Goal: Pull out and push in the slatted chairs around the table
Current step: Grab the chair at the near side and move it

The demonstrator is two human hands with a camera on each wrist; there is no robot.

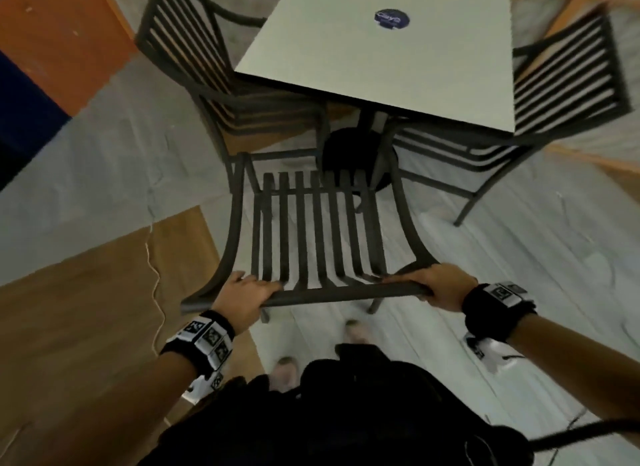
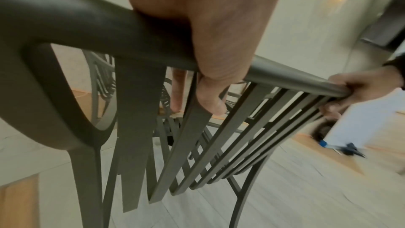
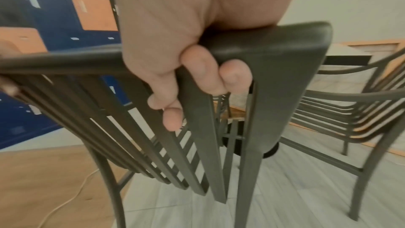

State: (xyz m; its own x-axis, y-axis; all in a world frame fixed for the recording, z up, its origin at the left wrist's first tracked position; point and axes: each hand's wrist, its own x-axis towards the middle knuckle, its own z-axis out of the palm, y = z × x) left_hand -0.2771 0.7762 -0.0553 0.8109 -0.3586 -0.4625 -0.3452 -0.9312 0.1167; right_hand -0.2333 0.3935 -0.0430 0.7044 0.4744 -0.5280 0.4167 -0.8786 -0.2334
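A dark slatted chair [image 1: 313,230] stands in front of me, its seat clear of the white square table [image 1: 381,49]. My left hand [image 1: 247,294] grips the chair's top rail [image 1: 339,294] near its left end, fingers curled over it [image 2: 210,82]. My right hand [image 1: 433,285] grips the same rail at its right corner, with fingertips [image 3: 197,75] wrapped between the slats. Two more slatted chairs sit at the table, one on the left [image 1: 207,67] and one on the right [image 1: 568,81].
The table stands on a black round pedestal base [image 1: 349,153]. A thin white cable [image 1: 156,292] runs over the wooden floor section at the left. Orange and blue panels [image 1: 52,49] fill the far left. My feet [image 1: 353,328] are just behind the chair.
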